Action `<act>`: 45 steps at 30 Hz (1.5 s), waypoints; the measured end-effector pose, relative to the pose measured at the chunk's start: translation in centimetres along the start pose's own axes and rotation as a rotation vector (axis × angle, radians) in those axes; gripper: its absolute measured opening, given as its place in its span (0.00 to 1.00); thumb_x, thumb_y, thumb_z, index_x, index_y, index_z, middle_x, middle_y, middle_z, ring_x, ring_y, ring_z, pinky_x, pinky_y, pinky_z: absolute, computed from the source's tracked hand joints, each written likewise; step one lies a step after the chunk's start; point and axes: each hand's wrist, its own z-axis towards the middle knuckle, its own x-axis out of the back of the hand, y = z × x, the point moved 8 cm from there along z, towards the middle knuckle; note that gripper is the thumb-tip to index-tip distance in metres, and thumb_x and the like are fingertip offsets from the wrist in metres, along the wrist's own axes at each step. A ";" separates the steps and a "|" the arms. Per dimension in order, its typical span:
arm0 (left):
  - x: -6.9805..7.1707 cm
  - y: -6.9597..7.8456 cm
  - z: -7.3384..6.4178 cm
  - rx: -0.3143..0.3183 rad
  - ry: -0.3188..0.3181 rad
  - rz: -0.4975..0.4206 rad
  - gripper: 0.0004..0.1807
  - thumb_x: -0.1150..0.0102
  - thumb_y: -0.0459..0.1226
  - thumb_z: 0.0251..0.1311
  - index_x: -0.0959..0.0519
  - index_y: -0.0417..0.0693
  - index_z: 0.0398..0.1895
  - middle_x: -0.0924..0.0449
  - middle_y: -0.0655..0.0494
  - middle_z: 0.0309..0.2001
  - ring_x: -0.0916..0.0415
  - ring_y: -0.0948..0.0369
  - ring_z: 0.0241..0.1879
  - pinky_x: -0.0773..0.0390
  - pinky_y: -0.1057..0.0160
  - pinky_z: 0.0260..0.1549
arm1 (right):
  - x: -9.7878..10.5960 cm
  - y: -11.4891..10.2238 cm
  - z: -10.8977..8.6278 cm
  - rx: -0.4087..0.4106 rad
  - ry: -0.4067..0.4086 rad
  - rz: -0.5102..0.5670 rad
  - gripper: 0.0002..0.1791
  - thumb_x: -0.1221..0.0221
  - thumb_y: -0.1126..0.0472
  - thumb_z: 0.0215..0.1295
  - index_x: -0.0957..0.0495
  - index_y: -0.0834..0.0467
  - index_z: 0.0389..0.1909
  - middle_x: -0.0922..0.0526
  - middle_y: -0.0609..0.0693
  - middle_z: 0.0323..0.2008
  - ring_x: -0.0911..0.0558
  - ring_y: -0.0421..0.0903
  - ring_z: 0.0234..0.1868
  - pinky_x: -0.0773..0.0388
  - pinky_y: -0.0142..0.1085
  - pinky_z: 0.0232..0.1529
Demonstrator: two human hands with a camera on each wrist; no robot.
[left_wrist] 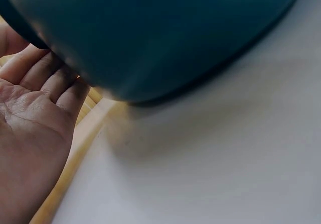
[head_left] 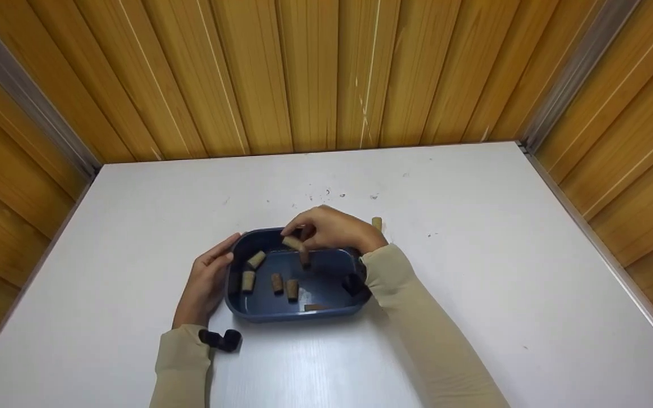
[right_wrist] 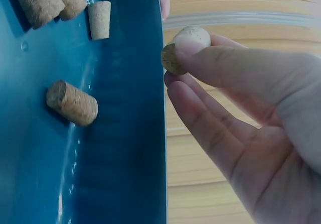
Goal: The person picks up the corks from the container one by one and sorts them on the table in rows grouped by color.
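Note:
A dark blue plastic tub [head_left: 326,313] sits on the white table, with several tapered cork stoppers inside. At the tub's left end my left hand [head_left: 207,280] holds the rim, its fingers [left_wrist: 37,68] along the outer wall and the thumb at the lip. Over the far rim, my right hand [head_left: 332,228] pinches a light cork stopper [right_wrist: 193,38] between thumb and fingers. Below it a brown cork stopper [right_wrist: 72,103] lies in the tub. Two light stoppers [head_left: 248,281] are at the left end and two brown stoppers [head_left: 292,290] near the middle.
Another light cork stopper [head_left: 377,223] stands on the table beyond the right wrist. A thin brown strip [head_left: 316,307] shows along the tub's near inner wall. Wood-patterned panels [head_left: 309,73] enclose the white table [head_left: 474,226] at the back and sides.

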 end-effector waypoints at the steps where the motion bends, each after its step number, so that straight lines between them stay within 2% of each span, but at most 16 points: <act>1: 0.0 0.0 0.0 0.000 -0.001 0.002 0.26 0.53 0.26 0.66 0.40 0.27 0.67 0.20 0.64 0.55 0.27 0.69 0.60 0.29 0.72 0.61 | 0.2 0.1 -0.1 0.008 0.008 -0.009 0.21 0.37 0.70 0.58 0.20 0.58 0.55 0.16 0.52 0.49 0.16 0.45 0.45 0.19 0.32 0.43; 8: 0.0 0.0 0.0 -0.016 -0.021 0.007 0.25 0.54 0.26 0.66 0.39 0.28 0.66 0.20 0.64 0.55 0.27 0.69 0.60 0.30 0.72 0.62 | 1.3 1.1 -1.4 0.010 0.040 0.021 0.22 0.37 0.70 0.58 0.22 0.59 0.56 0.18 0.54 0.53 0.16 0.49 0.49 0.19 0.34 0.51; 13: 0.0 0.1 0.0 -0.031 -0.033 -0.016 0.24 0.55 0.25 0.66 0.37 0.28 0.66 0.19 0.63 0.55 0.27 0.69 0.60 0.30 0.72 0.61 | 2.3 2.1 -2.4 -0.002 0.094 0.042 0.23 0.36 0.69 0.58 0.22 0.60 0.56 0.20 0.55 0.54 0.16 0.51 0.48 0.20 0.35 0.54; 25: 0.3 0.0 -0.2 -0.005 0.017 0.025 0.26 0.52 0.27 0.65 0.37 0.28 0.66 0.20 0.63 0.55 0.27 0.68 0.59 0.28 0.71 0.60 | 4.6 4.5 -5.2 -0.043 0.251 0.046 0.23 0.35 0.63 0.59 0.23 0.61 0.56 0.19 0.57 0.54 0.17 0.54 0.49 0.19 0.46 0.52; 30: 0.1 0.0 0.0 -0.007 0.021 0.028 0.26 0.52 0.26 0.66 0.38 0.28 0.66 0.20 0.62 0.55 0.26 0.67 0.59 0.28 0.70 0.60 | 5.7 6.2 -6.8 -0.130 0.315 0.078 0.24 0.34 0.62 0.59 0.23 0.58 0.57 0.20 0.57 0.53 0.18 0.54 0.50 0.17 0.47 0.43; 33: 0.2 0.0 0.0 -0.008 0.024 0.037 0.26 0.52 0.26 0.66 0.38 0.27 0.66 0.20 0.63 0.54 0.26 0.68 0.59 0.28 0.70 0.60 | 6.2 7.3 -7.6 -0.157 0.365 0.091 0.24 0.35 0.63 0.58 0.23 0.58 0.57 0.20 0.57 0.53 0.19 0.55 0.51 0.17 0.47 0.44; 37: 0.2 0.0 -0.1 0.001 0.031 0.042 0.26 0.52 0.27 0.66 0.39 0.27 0.66 0.19 0.64 0.54 0.27 0.68 0.59 0.29 0.71 0.61 | 6.7 8.7 -8.5 -0.145 0.431 0.064 0.23 0.35 0.66 0.58 0.23 0.63 0.56 0.21 0.60 0.55 0.20 0.57 0.53 0.21 0.46 0.56; 45: 0.3 -0.1 -0.3 0.013 0.041 0.041 0.26 0.52 0.26 0.65 0.39 0.28 0.66 0.19 0.64 0.54 0.27 0.69 0.59 0.28 0.71 0.60 | 6.8 12.2 -10.1 -0.210 0.499 0.062 0.23 0.35 0.68 0.57 0.24 0.67 0.55 0.22 0.64 0.57 0.21 0.61 0.54 0.22 0.48 0.57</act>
